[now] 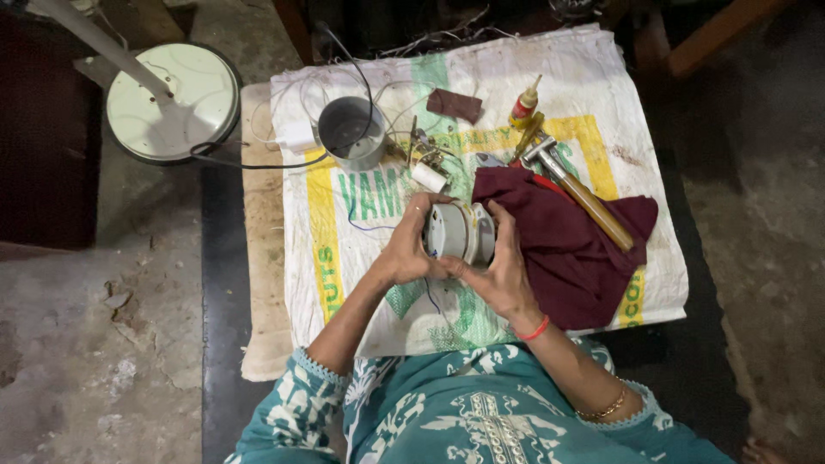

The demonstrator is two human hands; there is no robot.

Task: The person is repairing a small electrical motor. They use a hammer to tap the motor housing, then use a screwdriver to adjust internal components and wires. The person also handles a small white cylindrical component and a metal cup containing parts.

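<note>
Both grips clasp one grey motor housing (460,232): left hand (404,249) and right hand (503,271), mid-tabletop, on a white sack (361,215) with green-and-yellow print. Far side: one grey can (351,131), one yellow glue bottle (525,105); right: one hammer (580,193) on one maroon cloth (567,249).

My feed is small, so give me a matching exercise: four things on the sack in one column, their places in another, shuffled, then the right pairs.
Things:
1. grey motor
2. hammer
3. metal cup
4. small bottle

Places:
A. lying across the maroon cloth
B. far end of the sack, beside the hammer head
C. between the left hand and right hand
D. next to the white adapter

Pairs: 1-C, 2-A, 3-D, 4-B
</note>
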